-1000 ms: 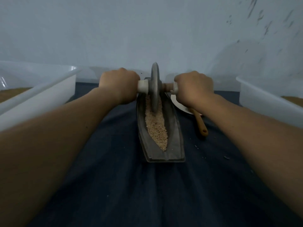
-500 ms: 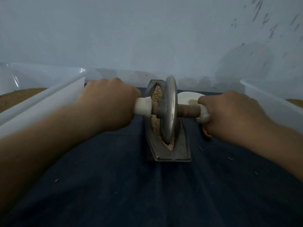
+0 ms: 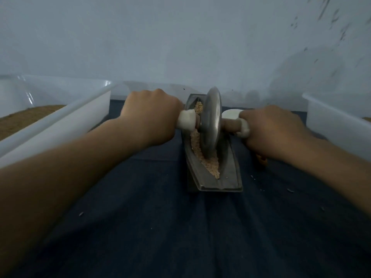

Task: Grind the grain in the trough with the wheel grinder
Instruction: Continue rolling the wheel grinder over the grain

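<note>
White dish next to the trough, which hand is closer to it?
Right. The right hand sits just in front of the dish, partly hiding it. The left hand is on the far side of the wheel from it.

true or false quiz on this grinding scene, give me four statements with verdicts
1. The left hand and the right hand each grip a handle of the wheel grinder. True.
2. The wheel grinder lies flat on the dark cloth. False: it stands upright in the trough.
3. The trough is empty. False: grain lies along its groove, under and around the wheel.
4. A white tub with brownish material inside sits on the left. True.
</note>
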Demonstrator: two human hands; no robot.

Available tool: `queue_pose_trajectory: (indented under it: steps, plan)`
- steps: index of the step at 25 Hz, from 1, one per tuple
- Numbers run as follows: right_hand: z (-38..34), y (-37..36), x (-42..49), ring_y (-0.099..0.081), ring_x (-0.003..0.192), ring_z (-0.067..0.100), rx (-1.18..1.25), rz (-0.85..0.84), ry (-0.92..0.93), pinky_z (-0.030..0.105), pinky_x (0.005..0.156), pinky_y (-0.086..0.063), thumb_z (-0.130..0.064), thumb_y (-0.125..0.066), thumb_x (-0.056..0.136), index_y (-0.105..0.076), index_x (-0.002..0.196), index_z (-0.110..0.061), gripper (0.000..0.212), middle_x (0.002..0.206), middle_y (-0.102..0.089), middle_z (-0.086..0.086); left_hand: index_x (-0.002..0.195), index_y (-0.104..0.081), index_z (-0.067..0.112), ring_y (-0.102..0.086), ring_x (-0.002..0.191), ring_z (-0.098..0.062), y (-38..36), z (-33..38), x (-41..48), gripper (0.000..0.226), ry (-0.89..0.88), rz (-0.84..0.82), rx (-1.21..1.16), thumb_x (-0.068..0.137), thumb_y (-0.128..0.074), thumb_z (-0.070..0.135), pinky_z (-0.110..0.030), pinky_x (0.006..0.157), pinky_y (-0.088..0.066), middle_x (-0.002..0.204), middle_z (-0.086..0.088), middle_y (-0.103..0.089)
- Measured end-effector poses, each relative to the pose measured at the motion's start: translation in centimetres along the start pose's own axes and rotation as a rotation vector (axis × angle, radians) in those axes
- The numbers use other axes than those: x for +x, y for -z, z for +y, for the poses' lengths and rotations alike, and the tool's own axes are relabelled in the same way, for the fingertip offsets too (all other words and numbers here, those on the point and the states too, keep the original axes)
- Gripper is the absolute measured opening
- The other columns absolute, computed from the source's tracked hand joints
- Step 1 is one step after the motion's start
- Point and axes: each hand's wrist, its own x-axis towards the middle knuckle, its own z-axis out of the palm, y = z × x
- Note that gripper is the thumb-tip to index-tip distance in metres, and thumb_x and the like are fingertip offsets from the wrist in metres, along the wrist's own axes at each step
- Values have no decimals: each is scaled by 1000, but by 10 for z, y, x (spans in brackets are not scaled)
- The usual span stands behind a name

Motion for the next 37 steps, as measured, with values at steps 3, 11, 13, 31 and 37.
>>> queue_pose_trajectory:
  steps: [3,11,13,31,37]
  plan:
    - [5,29,-35,-38,40,12,-60,178,141,26,39,-40,-35,-66,60,-38,70,-53,35,46,-34,-13,73,-45,36,-18,46,-10,19,-10,-39,18,-77,159,-71,72,-63,31,-20,47,-16,59,11,-26]
    - [-24,-11,56,-53,73,28,-146,87,-48,27,56,-29,-14,-66,85,-59,89,-22,11,80,-54,3,101,-63,24,-61,77,-33,-39,8,32,12,149,49,-65,90,-58,27,-36,60,-37,86,-7,-59]
    - [-27,-5,69,-56,81,30,-154,67,-55,32,62,-33,-10,-63,87,-62,96,-20,14,93,-61,9,103,-63,22,-63,85,-36,-42,6,42,15,161,14,-120,90,-59,28,-37,64,-40,94,-10,-62]
    - [-17,-14,58,-44,70,26,-20,39,-111,27,52,-24,-26,-65,89,-54,85,-27,11,73,-41,-2,104,-65,26,-55,77,-29,-25,8,48,16,107,-57,-42,89,-61,29,-37,63,-39,87,-5,-55]
    - [-9,23,-17,-47,49,13,-57,111,95,20,43,-30,-25,-67,66,-49,74,-44,27,55,-48,-12,80,-53,39,-41,54,-16,10,-4,-25,8,-27,-31,-123,75,-57,34,-28,51,-34,65,11,-41]
